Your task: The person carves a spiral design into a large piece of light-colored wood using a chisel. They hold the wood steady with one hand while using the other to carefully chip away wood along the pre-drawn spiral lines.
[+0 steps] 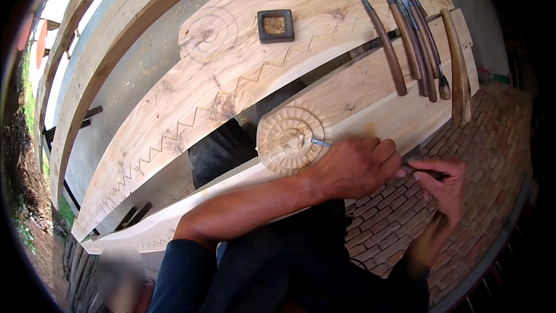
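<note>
A carving gouge (321, 142) rests its metal tip on a round carved rosette (284, 133) of ringed, petal-like cuts. My left hand (360, 168) is closed around the gouge's shaft, low over the pale wooden board (359, 110). Farther right, past the board's near edge, my right hand (443, 182) grips the dark handle end between thumb and fingers. The middle of the tool is hidden by my left hand. Beyond the slot lies a second board (191, 90) with a zigzag line and faint drawn circles at its left.
Several wood-handled carving tools (414, 40) lie across the boards at the upper right, beside a thick wooden stick (456, 64). On the far board sits a small dark square dish (275, 26). Curved timber beams (110, 52) stand left; brick paving (382, 226) lies below right.
</note>
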`<state>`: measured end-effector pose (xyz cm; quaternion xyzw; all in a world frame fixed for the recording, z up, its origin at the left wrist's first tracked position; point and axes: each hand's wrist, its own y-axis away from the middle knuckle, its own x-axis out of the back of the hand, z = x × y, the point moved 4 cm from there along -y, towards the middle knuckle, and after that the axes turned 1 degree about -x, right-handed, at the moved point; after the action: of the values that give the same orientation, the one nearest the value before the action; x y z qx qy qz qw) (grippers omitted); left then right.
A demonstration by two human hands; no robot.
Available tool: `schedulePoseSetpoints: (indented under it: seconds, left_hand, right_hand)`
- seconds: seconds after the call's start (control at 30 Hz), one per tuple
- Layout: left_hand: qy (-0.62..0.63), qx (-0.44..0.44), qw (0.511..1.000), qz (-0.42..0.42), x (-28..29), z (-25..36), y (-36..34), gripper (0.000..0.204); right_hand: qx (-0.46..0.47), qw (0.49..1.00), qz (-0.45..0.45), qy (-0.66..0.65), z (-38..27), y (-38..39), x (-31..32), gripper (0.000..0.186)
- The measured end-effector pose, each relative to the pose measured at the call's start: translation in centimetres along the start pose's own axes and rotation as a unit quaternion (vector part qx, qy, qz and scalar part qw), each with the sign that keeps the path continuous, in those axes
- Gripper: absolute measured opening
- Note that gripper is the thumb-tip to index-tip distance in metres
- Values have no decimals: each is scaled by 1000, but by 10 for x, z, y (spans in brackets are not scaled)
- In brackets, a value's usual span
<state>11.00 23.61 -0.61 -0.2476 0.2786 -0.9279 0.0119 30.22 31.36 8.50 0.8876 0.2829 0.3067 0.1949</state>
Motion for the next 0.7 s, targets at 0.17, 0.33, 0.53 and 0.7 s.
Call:
schedulePoseSetpoints:
  seconds: [0.17, 0.33, 0.53, 0.7]
  left_hand:
    - [2, 55, 998, 19, -2, -6, -4, 26]
    - [-3, 91, 995, 26, -1, -9, -6, 24]
    - [-13, 110, 994, 19, -4, -12, -7, 25]
    - [-17, 126, 992, 20, -6, -13, -6, 25]
  right_hand:
    - [4, 1000, -29, 7, 2, -27, 10, 26]
    - [1, 998, -52, 20, 3, -44, 12, 23]
    - [7, 997, -74, 11, 8, -54, 14, 20]
    - [6, 997, -77, 4, 13, -60, 10, 20]
